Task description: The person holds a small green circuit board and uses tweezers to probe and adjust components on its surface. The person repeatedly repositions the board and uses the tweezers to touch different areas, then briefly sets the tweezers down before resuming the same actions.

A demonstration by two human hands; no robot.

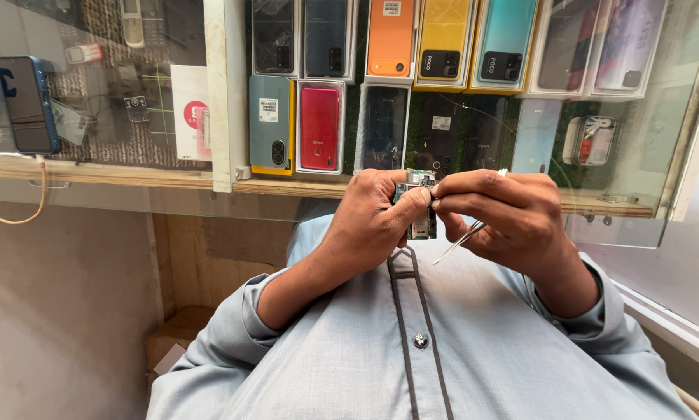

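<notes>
My left hand (369, 222) holds a small green phone circuit board (422, 224) upright in front of my chest, thumb pressed across its face. My right hand (513, 214) meets it from the right, with fingertips pinching at the board's upper edge. A pair of thin metal tweezers (457, 243) is tucked in that hand, its tip pointing down and to the left below the board. Both hands touch each other over my grey buttoned shirt (412, 350). My fingers hide much of the board.
Just behind the hands, a glass display case (614, 225) holds several phone boxes and phones in orange, yellow, teal, red and black. A blue phone (27, 105) with a cable leans at the far left. A cardboard box (174, 334) sits low left.
</notes>
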